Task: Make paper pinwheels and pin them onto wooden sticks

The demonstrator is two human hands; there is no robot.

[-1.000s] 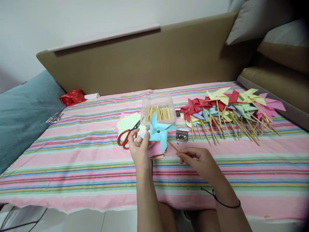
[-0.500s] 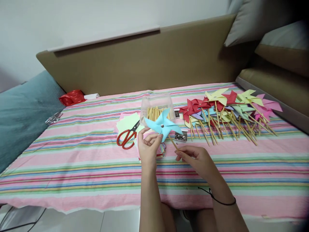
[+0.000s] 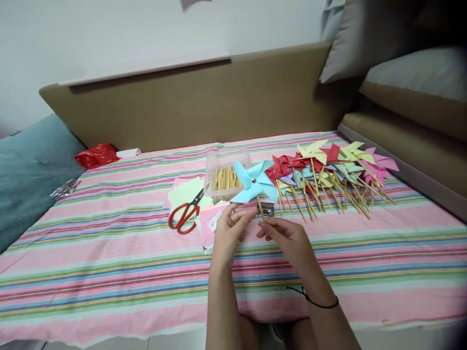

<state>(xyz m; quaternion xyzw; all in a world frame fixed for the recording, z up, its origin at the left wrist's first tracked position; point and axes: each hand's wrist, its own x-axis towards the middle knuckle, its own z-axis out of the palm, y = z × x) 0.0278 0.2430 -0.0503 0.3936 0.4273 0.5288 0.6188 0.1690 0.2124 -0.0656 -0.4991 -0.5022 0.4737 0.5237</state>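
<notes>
Right hand (image 3: 288, 238): grip pinched on the stick (image 3: 260, 208), which runs up and slightly left to the blue pinwheel (image 3: 255, 183) just beyond. Left hand (image 3: 230, 231) left of that grip, nearer the pinwheel, half-curled; can't tell if it touches.

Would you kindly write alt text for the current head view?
The right hand holds a blue pinwheel by its stick, the left hand close by, above a striped cloth. On it are scissors, a box of sticks and, at right, a heap of pinwheels.

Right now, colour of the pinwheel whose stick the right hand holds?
The pinwheel is light blue, best seen in the head view.
</notes>
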